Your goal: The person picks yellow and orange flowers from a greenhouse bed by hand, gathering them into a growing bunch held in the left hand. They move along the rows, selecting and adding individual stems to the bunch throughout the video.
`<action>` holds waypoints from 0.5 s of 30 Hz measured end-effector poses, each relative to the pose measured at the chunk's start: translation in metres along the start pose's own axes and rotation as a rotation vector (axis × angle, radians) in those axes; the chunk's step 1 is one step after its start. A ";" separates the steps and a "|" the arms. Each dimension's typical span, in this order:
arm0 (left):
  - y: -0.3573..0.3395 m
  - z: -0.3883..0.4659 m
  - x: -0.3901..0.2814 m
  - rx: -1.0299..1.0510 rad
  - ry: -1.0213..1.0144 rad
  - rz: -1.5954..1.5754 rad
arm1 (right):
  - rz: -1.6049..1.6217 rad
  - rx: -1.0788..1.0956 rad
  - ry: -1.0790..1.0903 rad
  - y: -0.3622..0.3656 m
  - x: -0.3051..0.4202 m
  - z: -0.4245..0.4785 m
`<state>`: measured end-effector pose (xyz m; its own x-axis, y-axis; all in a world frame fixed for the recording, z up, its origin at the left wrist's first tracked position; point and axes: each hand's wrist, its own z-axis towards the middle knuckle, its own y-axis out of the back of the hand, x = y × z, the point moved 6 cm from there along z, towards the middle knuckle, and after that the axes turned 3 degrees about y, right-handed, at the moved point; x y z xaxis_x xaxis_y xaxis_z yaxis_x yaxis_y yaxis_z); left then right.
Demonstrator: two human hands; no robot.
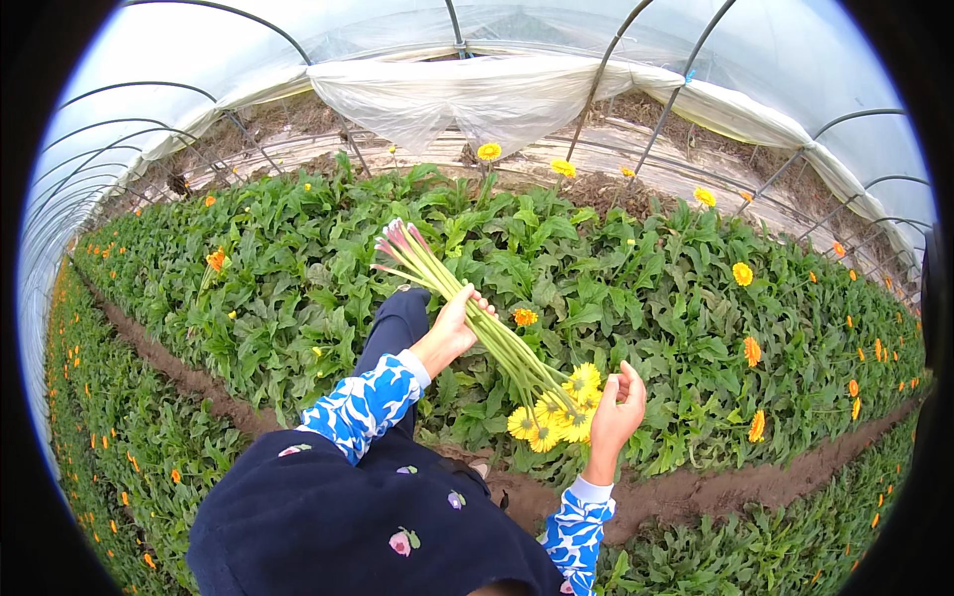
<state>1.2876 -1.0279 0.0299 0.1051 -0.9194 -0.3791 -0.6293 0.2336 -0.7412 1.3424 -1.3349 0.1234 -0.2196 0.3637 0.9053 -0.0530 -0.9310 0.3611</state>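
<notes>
My left hand (pixel 456 325) is closed around the long green stems (pixel 495 337) of a bunch of cut gerbera daisies. The pinkish-white cut ends (pixel 402 242) fan out at the upper left. Yellow flower heads (pixel 551 421) cluster at the lower right end of the bunch, several of them facing away from me. Beside these blooms is my right hand (pixel 620 408), its fingers loosely curved and apart from the stems. Whether its palm touches the nearest petals I cannot tell. No stem shows in that hand.
A bed of leafy gerbera plants (pixel 589 276) spreads before me, with an orange bloom (pixel 525 317) close to the bunch. Bare soil paths (pixel 693 495) run between beds. Beyond the plants stand metal hoops (pixel 674 93) and draped plastic sheeting (pixel 455 93) of the tunnel.
</notes>
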 end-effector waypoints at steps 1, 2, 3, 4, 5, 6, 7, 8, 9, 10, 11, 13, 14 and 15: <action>0.002 0.009 -0.006 -0.002 0.001 -0.062 | -0.021 -0.044 0.051 -0.003 0.006 0.005; 0.005 0.018 -0.013 -0.017 -0.005 -0.115 | -0.013 -0.054 0.078 -0.009 0.017 0.010; 0.007 0.028 -0.020 -0.046 -0.011 -0.148 | -0.011 -0.065 0.103 -0.016 0.028 0.016; 0.010 0.039 -0.027 -0.076 -0.018 -0.182 | 0.001 -0.029 0.115 -0.029 0.034 0.023; 0.015 0.050 -0.035 -0.109 -0.026 -0.217 | 0.013 0.009 0.126 -0.045 0.039 0.030; 0.020 0.061 -0.041 -0.153 -0.021 -0.249 | 0.022 0.047 0.136 -0.060 0.041 0.039; 0.023 0.073 -0.049 -0.152 -0.019 -0.284 | 0.015 0.081 0.160 -0.078 0.043 0.049; 0.028 0.087 -0.058 -0.153 -0.018 -0.321 | 0.008 0.118 0.183 -0.099 0.043 0.059; 0.035 0.102 -0.069 -0.156 -0.019 -0.357 | 0.002 0.156 0.204 -0.122 0.043 0.070; 0.042 0.119 -0.079 -0.126 -0.017 -0.388 | -0.021 0.181 0.212 -0.144 0.044 0.081; 0.052 0.136 -0.087 -0.155 -0.027 -0.416 | -0.035 0.206 0.220 -0.167 0.045 0.093; 0.064 0.173 -0.105 -0.204 -0.038 -0.469 | -0.069 0.245 0.238 -0.214 0.050 0.121; 0.070 0.193 -0.115 -0.215 -0.038 -0.497 | -0.081 0.272 0.262 -0.242 0.054 0.135; 0.079 0.214 -0.125 -0.206 -0.045 -0.529 | -0.078 0.306 0.294 -0.271 0.055 0.146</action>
<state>1.3895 -0.8265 -0.0994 0.4764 -0.8792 -0.0122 -0.6188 -0.3254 -0.7150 1.4871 -1.0581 0.1079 -0.4969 0.3672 0.7863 0.2014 -0.8326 0.5160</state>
